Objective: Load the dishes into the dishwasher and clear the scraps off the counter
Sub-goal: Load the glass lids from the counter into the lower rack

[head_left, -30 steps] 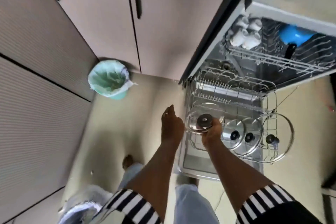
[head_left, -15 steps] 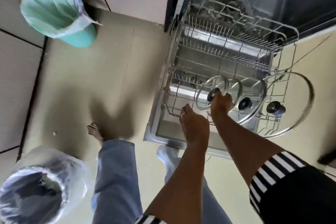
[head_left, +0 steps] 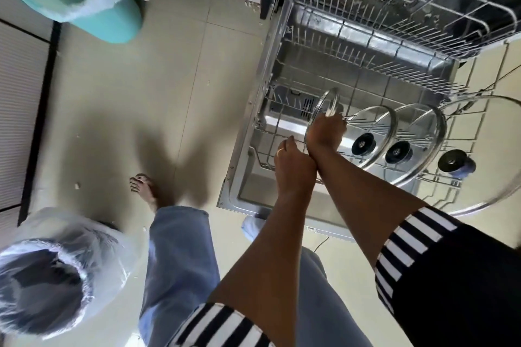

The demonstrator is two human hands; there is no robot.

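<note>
- Your right hand [head_left: 325, 132] grasps the small glass lid [head_left: 324, 105], with the fingers wrapped round its lower part. The hand hides the lid's knob.
- The small glass lid stands on edge, tilted, in the front part of the lower rack [head_left: 366, 36]. It's at the left end of a row of lids.
- Your left hand [head_left: 293, 169] is just beside the right wrist and touches it, over the rack's front wires. A ring [head_left: 280, 151] shows on one finger.
- Left grip: can't tell. The fingers point down among the wires, and it's unclear if they hold one.
- Three more glass lids with black knobs stand in the same rack, to the right of the small one. They are the second lid [head_left: 372, 121], the third lid [head_left: 420, 129] and the big lid [head_left: 485, 155].
- These three lean the same way and overlap like tiles.
- The big lid sticks out past the rack's right side, over the floor [head_left: 141, 93].
- The lower rack is pulled out over the open dishwasher door [head_left: 248, 186], which lies flat with its steel inner face up.
- A teal bin [head_left: 118, 22] with a pale liner stands on the floor at top left, near the cabinets.
- A second bin [head_left: 48, 276], lined with a clear bag, sits at bottom left, just beside your leg.
- Your bare foot [head_left: 146, 189] is on the floor left of the door, below the blue jeans [head_left: 180, 262].
- Black-and-white striped sleeves [head_left: 408, 248] end above both elbows.
</note>
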